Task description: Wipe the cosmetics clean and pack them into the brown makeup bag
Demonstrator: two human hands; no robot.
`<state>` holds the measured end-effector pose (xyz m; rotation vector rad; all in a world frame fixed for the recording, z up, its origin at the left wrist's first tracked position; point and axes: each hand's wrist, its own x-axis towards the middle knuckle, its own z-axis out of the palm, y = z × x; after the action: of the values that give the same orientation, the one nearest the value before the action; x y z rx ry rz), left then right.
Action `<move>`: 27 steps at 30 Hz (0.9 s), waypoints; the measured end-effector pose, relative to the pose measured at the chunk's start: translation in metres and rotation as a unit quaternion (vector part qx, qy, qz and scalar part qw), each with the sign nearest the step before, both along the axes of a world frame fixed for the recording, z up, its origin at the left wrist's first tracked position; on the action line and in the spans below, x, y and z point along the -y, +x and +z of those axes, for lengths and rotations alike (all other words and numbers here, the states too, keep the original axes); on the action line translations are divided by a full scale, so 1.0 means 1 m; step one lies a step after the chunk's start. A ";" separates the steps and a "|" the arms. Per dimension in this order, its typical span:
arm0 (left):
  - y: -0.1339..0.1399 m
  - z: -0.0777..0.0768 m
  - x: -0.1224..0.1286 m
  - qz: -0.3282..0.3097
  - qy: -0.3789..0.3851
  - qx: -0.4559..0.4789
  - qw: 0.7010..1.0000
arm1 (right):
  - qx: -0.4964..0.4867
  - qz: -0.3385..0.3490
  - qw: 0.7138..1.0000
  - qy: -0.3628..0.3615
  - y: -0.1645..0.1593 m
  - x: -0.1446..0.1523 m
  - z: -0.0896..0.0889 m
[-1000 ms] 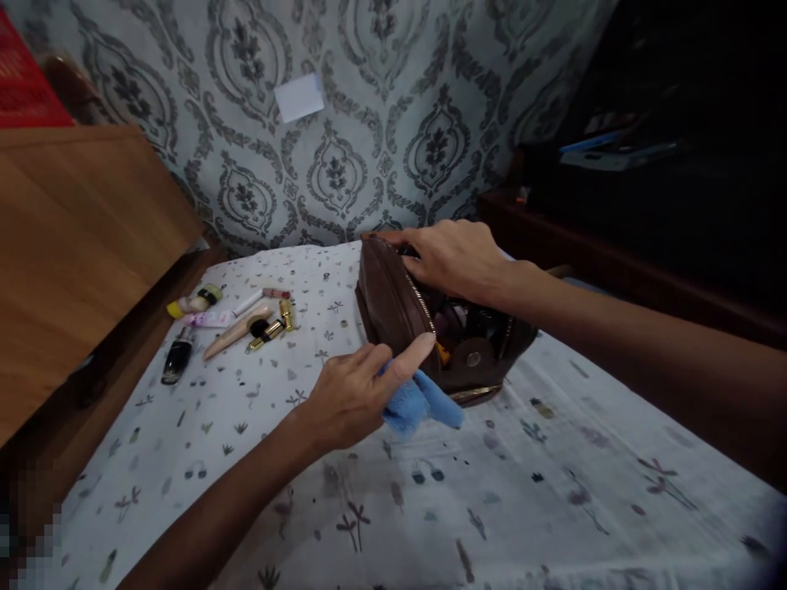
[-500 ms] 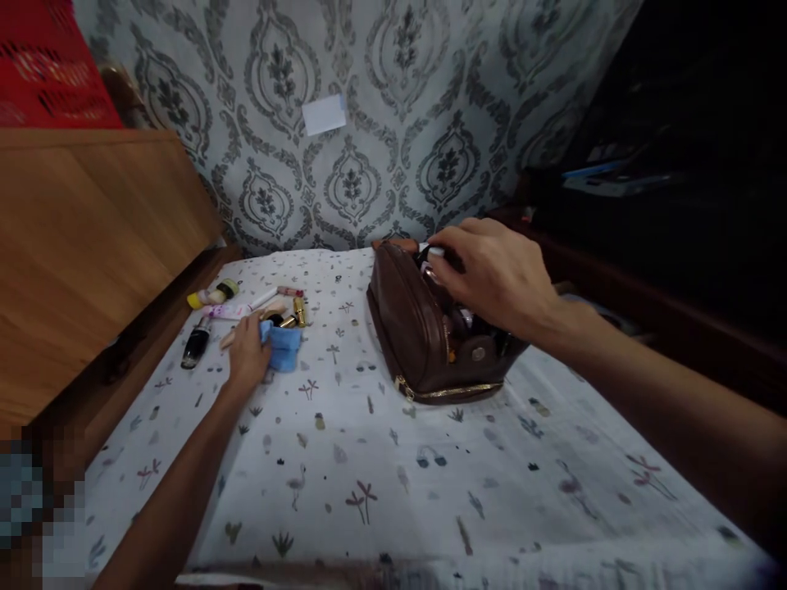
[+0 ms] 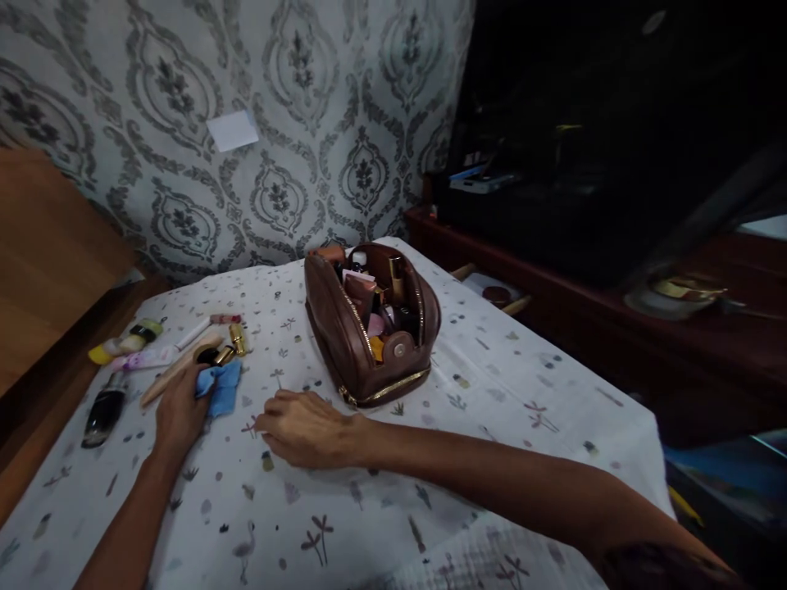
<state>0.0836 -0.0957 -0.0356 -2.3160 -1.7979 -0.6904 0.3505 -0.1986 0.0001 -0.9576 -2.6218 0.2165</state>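
At the left, my left hand (image 3: pixel 182 407) is closed on a folded blue cloth (image 3: pixel 222 388), beside a cluster of cosmetics. Close to that hand are a wooden-handled brush or stick (image 3: pixel 166 378), a gold lipstick tube (image 3: pixel 237 338), a white slim tube (image 3: pixel 193 333) and a dark glass bottle (image 3: pixel 104 414). My right hand (image 3: pixel 311 430) is over the printed sheet, between the blue cloth and the makeup bag, with its fingers curled inward; what they hold, if anything, is hidden. The brown makeup bag (image 3: pixel 335 344) stands unzipped, filled with tubes and a gold-capped item (image 3: pixel 397 280).
The printed sheet (image 3: pixel 492 459) covers the surface under everything. A wooden cabinet (image 3: pixel 55 262) borders the left, and a patterned wall with a white card (image 3: pixel 233 131) stands behind. On the right is dark red furniture (image 3: pixel 553 352) with a partly open drawer (image 3: pixel 492 288).
My right hand has left the makeup bag's opening and moved left and nearer, toward the blue cloth. The view has turned right. My left hand stays on the blue cloth.
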 end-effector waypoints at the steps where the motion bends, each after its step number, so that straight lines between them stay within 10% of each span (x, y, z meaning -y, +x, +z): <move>1: -0.002 -0.001 -0.001 -0.010 0.002 -0.002 1.000 | -0.017 -0.007 1.000 -0.020 -0.001 -0.003 -0.006; 9: -0.006 0.001 -0.008 -0.038 -0.009 0.034 0.999 | -0.111 -0.009 0.991 -0.068 0.004 -0.012 -0.030; 27: 0.005 0.015 -0.001 0.032 -0.056 0.149 0.987 | -0.086 -0.001 0.995 -0.056 0.009 -0.012 -0.024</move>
<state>0.0887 -0.0945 -0.0210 -2.3136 -2.0750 -0.9960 0.3596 -0.1864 -0.0243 -0.9332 -2.4737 0.4287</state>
